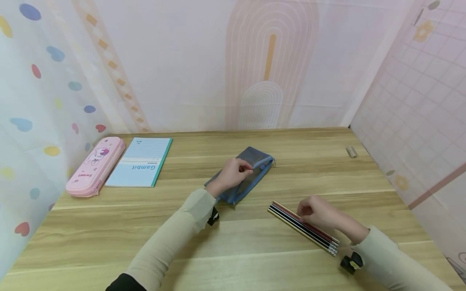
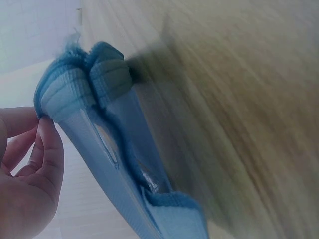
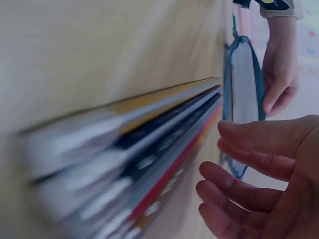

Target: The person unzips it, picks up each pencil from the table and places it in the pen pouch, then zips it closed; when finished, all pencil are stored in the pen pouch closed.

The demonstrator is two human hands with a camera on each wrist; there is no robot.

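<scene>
My left hand (image 1: 233,173) pinches the top edge of a blue mesh zip pouch (image 1: 255,155) between thumb and finger. In the left wrist view the mouth of the pouch (image 2: 107,119) gapes, with its zip edges apart. Several pencils (image 1: 306,231), striped in gold, black and red, lie side by side on the table to the right of the pouch. Over their right side hovers my right hand (image 1: 320,212), its fingers loosely bent. The right wrist view shows a gap between thumb and fingers, with the pencils (image 3: 164,139) just beyond the fingertips.
At the left, a pink pencil case (image 1: 96,165) with a cartoon print lies beside a light blue notebook (image 1: 140,161). A small beige block (image 1: 351,152) sits at the back right of the wooden table (image 1: 204,258). Patterned curtains (image 1: 182,72) hang behind and at both sides.
</scene>
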